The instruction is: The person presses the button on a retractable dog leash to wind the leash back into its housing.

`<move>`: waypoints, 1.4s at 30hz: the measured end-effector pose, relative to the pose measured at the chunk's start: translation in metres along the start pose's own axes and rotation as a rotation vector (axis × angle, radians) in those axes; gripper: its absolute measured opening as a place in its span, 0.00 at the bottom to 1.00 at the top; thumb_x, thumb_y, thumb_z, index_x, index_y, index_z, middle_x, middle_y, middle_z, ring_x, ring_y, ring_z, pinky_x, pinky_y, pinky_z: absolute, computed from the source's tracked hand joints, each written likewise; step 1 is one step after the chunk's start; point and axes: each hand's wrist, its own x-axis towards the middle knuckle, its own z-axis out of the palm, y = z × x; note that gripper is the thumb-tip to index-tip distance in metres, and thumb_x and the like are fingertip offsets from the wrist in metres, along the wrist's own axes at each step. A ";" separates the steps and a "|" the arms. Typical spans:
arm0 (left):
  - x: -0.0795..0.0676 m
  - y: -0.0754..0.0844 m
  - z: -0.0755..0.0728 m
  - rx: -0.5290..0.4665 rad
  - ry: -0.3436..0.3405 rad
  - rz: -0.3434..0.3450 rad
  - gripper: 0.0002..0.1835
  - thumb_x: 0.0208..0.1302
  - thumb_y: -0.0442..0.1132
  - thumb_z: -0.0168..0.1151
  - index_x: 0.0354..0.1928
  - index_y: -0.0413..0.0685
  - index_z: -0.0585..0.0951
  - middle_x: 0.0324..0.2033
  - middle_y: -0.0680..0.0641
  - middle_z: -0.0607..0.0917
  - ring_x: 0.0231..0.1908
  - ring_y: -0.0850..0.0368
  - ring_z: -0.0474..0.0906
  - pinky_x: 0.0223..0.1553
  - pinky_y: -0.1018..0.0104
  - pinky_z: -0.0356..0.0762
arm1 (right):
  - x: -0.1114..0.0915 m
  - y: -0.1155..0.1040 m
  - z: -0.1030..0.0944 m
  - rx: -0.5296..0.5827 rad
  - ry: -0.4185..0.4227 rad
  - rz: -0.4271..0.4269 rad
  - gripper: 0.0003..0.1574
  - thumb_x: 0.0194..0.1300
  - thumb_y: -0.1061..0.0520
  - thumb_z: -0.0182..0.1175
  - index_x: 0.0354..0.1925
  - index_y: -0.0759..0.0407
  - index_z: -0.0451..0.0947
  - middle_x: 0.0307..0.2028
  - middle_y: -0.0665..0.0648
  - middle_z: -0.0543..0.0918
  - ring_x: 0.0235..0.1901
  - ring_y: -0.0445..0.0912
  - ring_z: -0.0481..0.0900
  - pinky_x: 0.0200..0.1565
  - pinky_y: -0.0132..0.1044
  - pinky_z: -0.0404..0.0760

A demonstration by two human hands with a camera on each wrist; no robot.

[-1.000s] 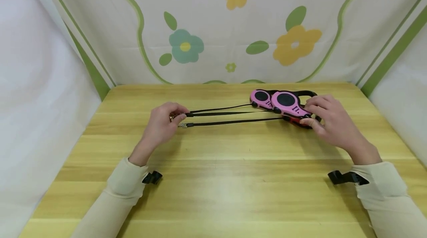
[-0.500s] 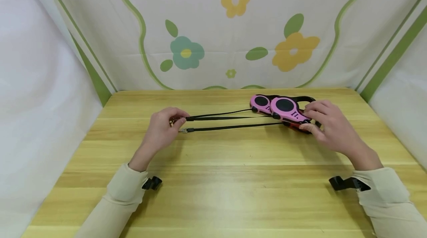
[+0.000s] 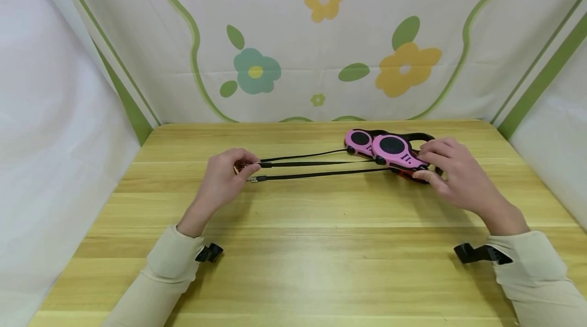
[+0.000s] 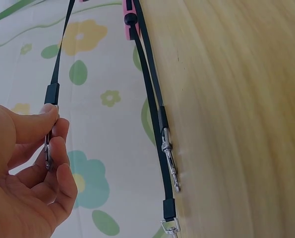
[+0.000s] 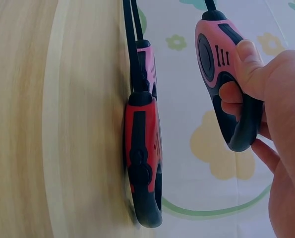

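Note:
Three retractable dog leashes are here, two pink and one red. My right hand grips one pink leash by its black handle, raised off the table. At the other end, my left hand pinches the metal snap hook of a black strap, which runs taut between the hands. Below lie the second pink leash and the red leash, partly covered by the raised one in the head view. Their straps stretch leftward along the table, ending in one silver clip and another clip.
Pale wood tabletop spreads in front of both hands. A white curtain with printed flowers hangs along the back edge, with white cloth at both sides. Black camera bands sit at the wrists.
The head view has tilted slightly upward, so the scene sits lower in the picture. Both hands keep their holds on the pink leash and its hook, nearly in place.

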 end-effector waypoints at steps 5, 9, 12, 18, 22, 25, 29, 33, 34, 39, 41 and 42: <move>-0.001 0.001 0.000 0.000 -0.010 -0.023 0.05 0.73 0.37 0.69 0.44 0.44 0.89 0.36 0.46 0.91 0.32 0.55 0.81 0.35 0.66 0.77 | 0.001 -0.002 0.001 -0.004 -0.003 0.001 0.49 0.83 0.31 0.43 0.38 0.74 0.85 0.42 0.69 0.86 0.48 0.64 0.77 0.54 0.48 0.67; -0.002 0.001 0.000 -0.003 -0.019 -0.039 0.04 0.73 0.37 0.70 0.43 0.45 0.89 0.35 0.46 0.91 0.31 0.57 0.81 0.33 0.68 0.77 | 0.002 -0.003 0.002 -0.002 -0.002 -0.006 0.48 0.82 0.31 0.45 0.38 0.73 0.85 0.41 0.68 0.86 0.48 0.64 0.77 0.53 0.50 0.68; -0.002 0.002 0.000 -0.002 -0.023 -0.046 0.04 0.72 0.38 0.70 0.42 0.45 0.89 0.34 0.46 0.91 0.29 0.57 0.81 0.33 0.68 0.77 | 0.004 -0.004 0.002 0.000 -0.001 -0.015 0.47 0.81 0.30 0.48 0.37 0.73 0.85 0.41 0.68 0.86 0.48 0.64 0.77 0.54 0.50 0.68; -0.002 0.004 0.001 -0.010 -0.028 -0.041 0.05 0.72 0.36 0.69 0.45 0.43 0.90 0.36 0.44 0.92 0.32 0.50 0.86 0.34 0.68 0.79 | 0.005 -0.004 0.001 -0.003 -0.001 -0.014 0.47 0.80 0.30 0.48 0.37 0.73 0.85 0.41 0.68 0.86 0.48 0.64 0.77 0.54 0.51 0.68; -0.002 0.004 0.001 -0.017 -0.037 -0.039 0.07 0.74 0.33 0.67 0.48 0.41 0.89 0.39 0.43 0.93 0.36 0.45 0.89 0.36 0.65 0.82 | 0.004 -0.004 0.002 -0.004 -0.007 -0.010 0.48 0.80 0.29 0.48 0.37 0.73 0.85 0.41 0.67 0.85 0.48 0.63 0.77 0.54 0.51 0.68; -0.002 0.004 0.001 -0.012 -0.041 -0.030 0.08 0.74 0.31 0.65 0.49 0.41 0.89 0.40 0.42 0.93 0.38 0.45 0.89 0.39 0.62 0.84 | 0.003 -0.004 0.002 -0.003 -0.009 -0.010 0.48 0.80 0.29 0.48 0.38 0.73 0.85 0.41 0.67 0.86 0.49 0.63 0.77 0.54 0.51 0.68; -0.003 0.004 0.001 -0.002 -0.042 -0.010 0.08 0.74 0.30 0.65 0.50 0.40 0.89 0.40 0.43 0.93 0.39 0.45 0.89 0.39 0.61 0.84 | 0.003 -0.005 0.003 0.001 -0.009 -0.008 0.48 0.80 0.29 0.48 0.38 0.73 0.85 0.42 0.67 0.86 0.49 0.63 0.77 0.54 0.51 0.68; -0.003 0.004 0.002 0.001 -0.041 -0.003 0.08 0.74 0.31 0.65 0.50 0.41 0.90 0.40 0.43 0.93 0.37 0.47 0.89 0.38 0.64 0.82 | 0.002 -0.006 0.002 -0.002 -0.014 -0.008 0.48 0.80 0.29 0.48 0.39 0.73 0.86 0.42 0.68 0.86 0.49 0.64 0.77 0.54 0.51 0.68; -0.003 0.004 0.002 0.000 -0.041 -0.003 0.08 0.74 0.31 0.66 0.49 0.41 0.90 0.40 0.43 0.93 0.37 0.47 0.88 0.37 0.65 0.82 | 0.002 -0.006 0.002 -0.003 -0.016 -0.008 0.49 0.80 0.29 0.47 0.39 0.73 0.86 0.42 0.68 0.86 0.49 0.63 0.77 0.54 0.52 0.68; -0.003 0.005 0.002 -0.007 -0.044 -0.023 0.07 0.73 0.32 0.66 0.48 0.42 0.90 0.39 0.44 0.93 0.35 0.47 0.87 0.36 0.67 0.80 | 0.003 -0.007 0.002 -0.004 -0.026 -0.007 0.49 0.79 0.28 0.47 0.39 0.73 0.86 0.42 0.67 0.86 0.48 0.63 0.77 0.53 0.52 0.69; -0.004 0.006 0.002 -0.008 -0.043 -0.035 0.06 0.73 0.33 0.67 0.47 0.42 0.90 0.38 0.44 0.93 0.35 0.47 0.87 0.35 0.67 0.80 | 0.003 -0.008 0.002 -0.003 -0.027 -0.007 0.49 0.79 0.28 0.46 0.39 0.73 0.86 0.42 0.67 0.86 0.49 0.63 0.77 0.53 0.52 0.69; -0.004 0.006 0.002 -0.010 -0.043 -0.041 0.06 0.73 0.33 0.67 0.46 0.42 0.90 0.38 0.44 0.93 0.34 0.47 0.86 0.35 0.68 0.79 | 0.003 -0.008 0.002 -0.003 -0.027 -0.008 0.49 0.79 0.28 0.47 0.39 0.73 0.86 0.41 0.67 0.86 0.49 0.63 0.77 0.53 0.52 0.69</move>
